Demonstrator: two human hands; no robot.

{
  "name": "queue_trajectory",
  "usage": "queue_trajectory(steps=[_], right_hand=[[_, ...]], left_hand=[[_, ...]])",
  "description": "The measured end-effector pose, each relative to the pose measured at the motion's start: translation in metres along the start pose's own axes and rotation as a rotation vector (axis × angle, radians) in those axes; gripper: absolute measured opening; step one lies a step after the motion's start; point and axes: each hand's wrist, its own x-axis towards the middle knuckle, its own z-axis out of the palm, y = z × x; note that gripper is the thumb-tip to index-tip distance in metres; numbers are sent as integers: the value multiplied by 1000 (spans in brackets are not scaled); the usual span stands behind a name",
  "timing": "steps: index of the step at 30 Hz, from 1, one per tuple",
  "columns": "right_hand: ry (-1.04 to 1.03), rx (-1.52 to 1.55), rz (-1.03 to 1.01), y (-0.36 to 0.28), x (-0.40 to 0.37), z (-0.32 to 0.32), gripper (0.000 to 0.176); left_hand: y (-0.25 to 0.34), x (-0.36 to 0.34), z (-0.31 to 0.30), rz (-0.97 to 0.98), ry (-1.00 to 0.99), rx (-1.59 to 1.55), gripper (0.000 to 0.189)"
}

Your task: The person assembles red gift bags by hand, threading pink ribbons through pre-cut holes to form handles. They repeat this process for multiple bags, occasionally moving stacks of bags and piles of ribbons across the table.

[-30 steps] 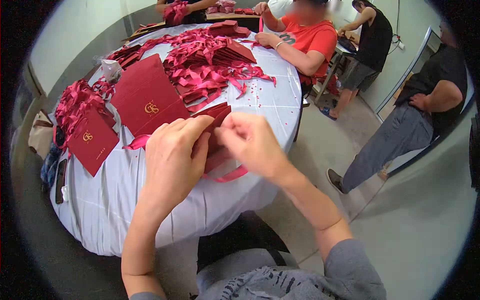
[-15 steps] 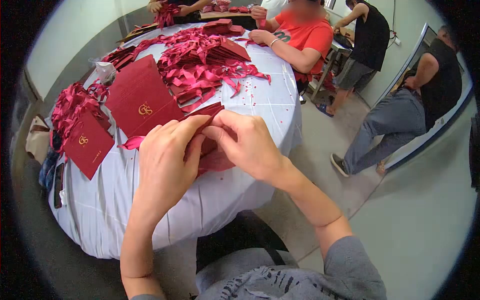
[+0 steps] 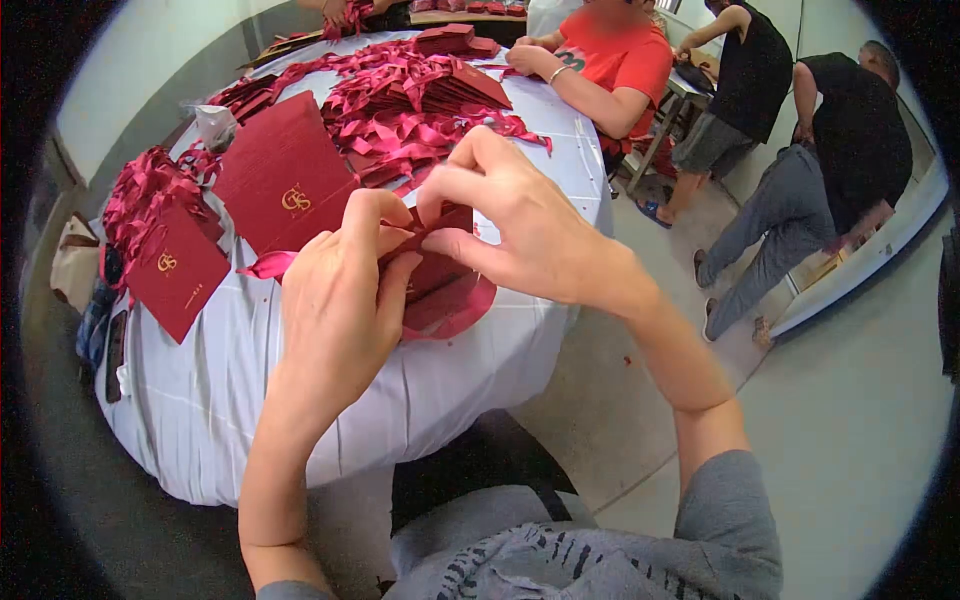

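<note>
Between my hands is a small dark red paper bag [image 3: 440, 270], mostly covered by my fingers, with a pink-red ribbon loop [image 3: 455, 318] hanging at its near side. My left hand [image 3: 340, 285] is closed on the bag's left edge, thumb and fingers bent. At the upper edge my right hand [image 3: 520, 215] has its thumb and curled forefinger at the bag; what lies right between the fingertips is hidden. Just beyond my left hand lies a larger dark red bag [image 3: 275, 165] with a gold logo, a ribbon end [image 3: 268, 265] beside it.
A smaller logo bag [image 3: 180, 285] leans by a ribbon heap [image 3: 150, 205] at left. Ribboned stacks [image 3: 430, 95] cover the round table's middle, on a white cloth [image 3: 350, 430]. A person in a red shirt [image 3: 620, 60] sits across; others stand at right.
My right hand has risen slightly and opened somewhat, its forefinger now more curled. More of the bag and ribbon loop shows. At right, a standing person has shifted posture.
</note>
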Motion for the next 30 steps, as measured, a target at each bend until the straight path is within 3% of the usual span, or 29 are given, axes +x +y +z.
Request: queue_trajectory(steps=[7, 9, 12, 16, 19, 20, 21, 23, 24, 30], right_hand=[[-173, -52, -30, 5, 15, -14, 17], [-397, 33, 22, 6, 25, -21, 18], [-695, 262, 308, 10, 42, -32, 29], [-700, 357, 327, 20, 48, -25, 29], [-731, 267, 345, 16, 57, -28, 35], [-816, 122, 416, 17, 67, -24, 33], [-901, 198, 386, 21, 73, -22, 33], [-1005, 73, 448, 12, 86, -27, 33], [-873, 77, 468, 8, 82, -20, 32], [-677, 20, 311, 2, 62, -20, 22]], left_hand=[[1, 0, 1, 54, 9, 35, 30], [3, -1, 0, 0, -9, 26, 31], [5, -1, -1, -6, -16, -21, 30], [7, -3, -3, -38, -44, -9, 28], [11, -2, -1, -51, -24, -7, 29], [11, -2, -1, -64, -36, -11, 29], [11, -2, -1, -78, -47, -12, 29], [12, -3, -2, -80, -76, 15, 28], [13, -2, -2, -96, -80, 23, 28], [11, -2, -1, -112, -76, -5, 26]])
